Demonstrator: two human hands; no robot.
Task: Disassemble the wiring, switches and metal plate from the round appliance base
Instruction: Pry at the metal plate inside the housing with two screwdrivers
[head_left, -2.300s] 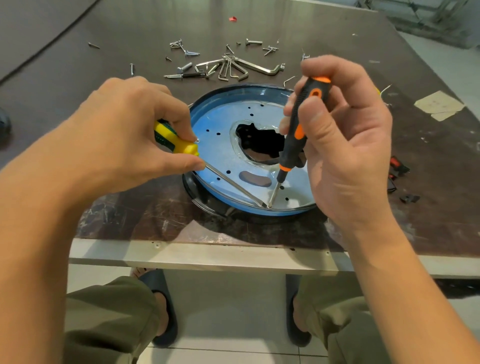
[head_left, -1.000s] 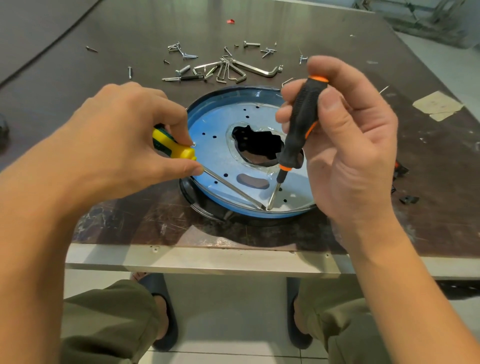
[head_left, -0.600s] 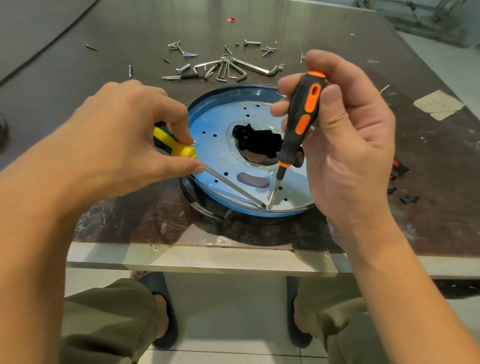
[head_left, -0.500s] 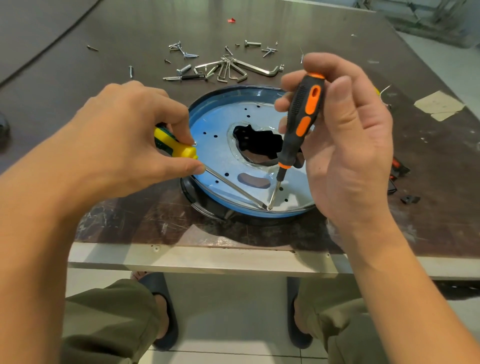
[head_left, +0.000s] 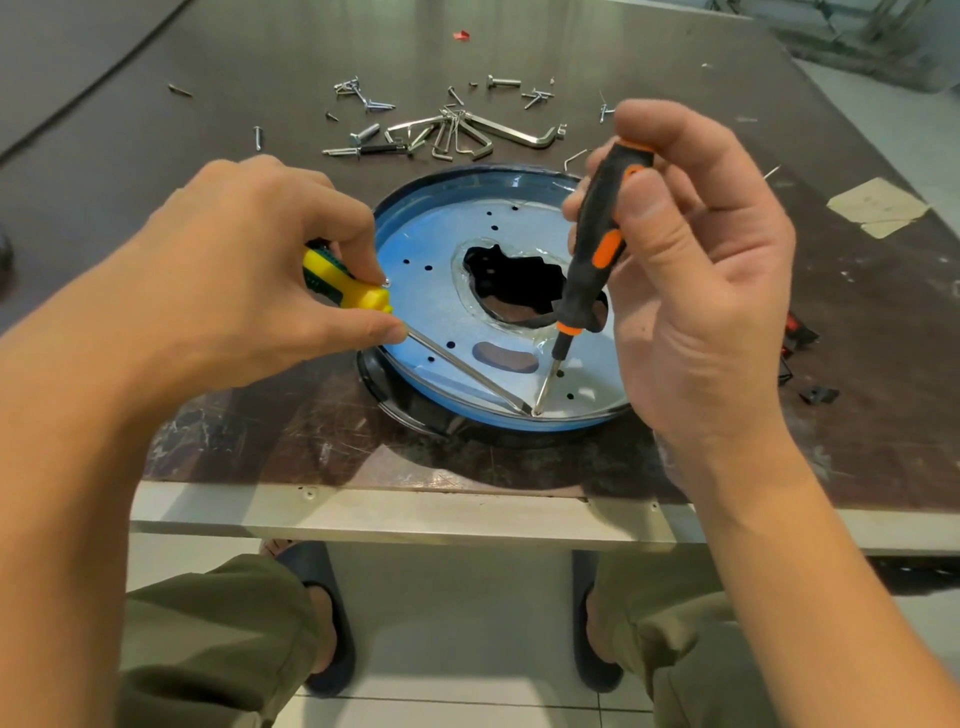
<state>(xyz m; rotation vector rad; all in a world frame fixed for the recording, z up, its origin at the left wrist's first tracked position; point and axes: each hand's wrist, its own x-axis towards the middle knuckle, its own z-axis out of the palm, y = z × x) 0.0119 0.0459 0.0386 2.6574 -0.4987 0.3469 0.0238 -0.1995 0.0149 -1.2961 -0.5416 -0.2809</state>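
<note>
metal plate (head_left: 441, 306) sat mid-frame on the round appliance base (head_left: 387, 402), between both hands, near the front edge of the table (head_left: 270, 436). most of the base was hidden beneath it; what the two tips met at the plate's lower rim was too small to tell. left hand (head_left: 234, 275) gripped a yellow screwdriver (head_left: 348, 291), fingers curled; right hand (head_left: 696, 291) pinched a black-and-orange screwdriver (head_left: 592, 244) nearly upright.

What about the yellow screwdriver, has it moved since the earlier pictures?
No. The yellow screwdriver in the left hand keeps its tip at the metal plate's near rim, unchanged against the hex keys behind.
</note>
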